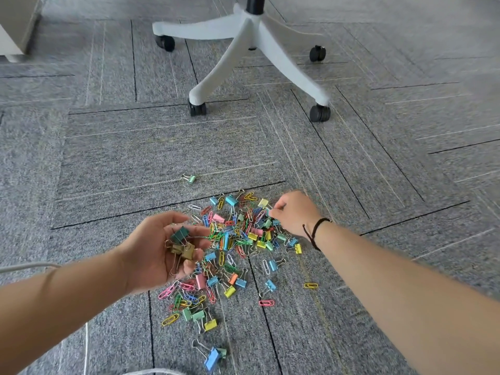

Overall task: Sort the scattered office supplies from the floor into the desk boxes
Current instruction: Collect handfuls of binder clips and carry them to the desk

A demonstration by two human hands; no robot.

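Note:
A heap of coloured paper clips and small binder clips (pixel 238 239) lies scattered on the grey carpet. My left hand (pixel 159 247) is palm up over the heap's left edge, cupped around a few binder clips (pixel 182 243), one dark green and the others gold. My right hand (pixel 295 212) reaches down onto the heap's far right side, its fingertips pinched on a small light-coloured clip (pixel 270 212). A lone green binder clip (pixel 191 179) sits apart, farther out. A blue binder clip (pixel 212 358) lies nearest me.
A white five-legged office chair base (pixel 251 50) on black castors stands beyond the heap. A white cabinet corner (pixel 13 28) is at the top left. A thin white cable (pixel 27 265) runs along the floor at the left and bottom.

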